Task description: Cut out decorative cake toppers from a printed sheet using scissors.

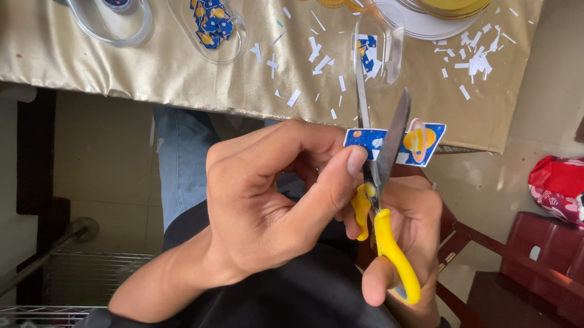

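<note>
Two hands: both bare, raised close below the camera, over a lap in black cloth and blue jeans [183, 156].
Left hand [269, 197]: fingers curled, thumb and forefinger pinched on the left end of a small blue printed paper strip [403, 141] showing a yellow-and-pink planet.
Right hand [410, 241]: fingers closed through the loops of yellow-handled scissors with grey steel blades [379, 191]; thumb in the lower loop, the other fingers partly hidden behind the handle.
Scissor blades: spread apart, pointing away from the body, with the paper strip lying across them near the pivot; the right-hand blade passes in front of the strip, between its blue part and its planet part.
Paper strip: held in the air in front of the table edge, touching only the left fingertips and the blades.
Table: covered with a shiny gold satin cloth [107, 62], just beyond the hands.
White paper offcuts [313, 56]: many thin slivers scattered over the cloth, thickest at the far right.
Clear oval plastic trays: the middle one [206, 14] holds a heap of blue and yellow cut-outs, the right one [377, 43] a few more behind the blade tips, the left one [105, 0] a single round dark sticker.
Red crumpled bag [571, 187]: at the right, above dark red furniture, well apart from the hands.
</note>
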